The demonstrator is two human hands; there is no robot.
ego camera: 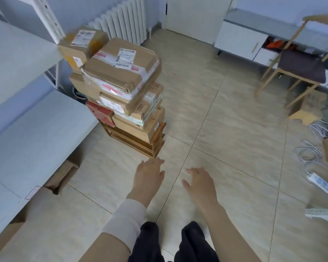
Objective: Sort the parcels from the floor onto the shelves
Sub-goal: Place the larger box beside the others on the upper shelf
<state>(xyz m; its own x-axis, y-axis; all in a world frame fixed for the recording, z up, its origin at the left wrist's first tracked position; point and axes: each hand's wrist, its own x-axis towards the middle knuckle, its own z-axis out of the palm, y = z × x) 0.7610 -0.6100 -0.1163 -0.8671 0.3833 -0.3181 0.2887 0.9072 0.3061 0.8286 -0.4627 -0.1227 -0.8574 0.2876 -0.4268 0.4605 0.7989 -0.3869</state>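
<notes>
A tall stack of cardboard parcels [121, 87] stands on the tiled floor, resting on a low wooden rack [140, 140]. The top parcel [121, 65] is a flat brown box with white labels and red tape. A smaller brown parcel [83, 42] sits behind it, and a red box [100, 112] pokes out on the stack's left side. White shelves [27, 114] run along the left edge of the view. My left hand [150, 176] and my right hand [199, 184] reach forward over the floor, below the stack, fingers relaxed and holding nothing.
More cardboard boxes [62, 174] lie under the lowest shelf at left. A wooden chair [299, 69] stands at the right, with cables and a power strip [320, 183] on the floor beyond it. A white radiator [125, 19] is on the far wall.
</notes>
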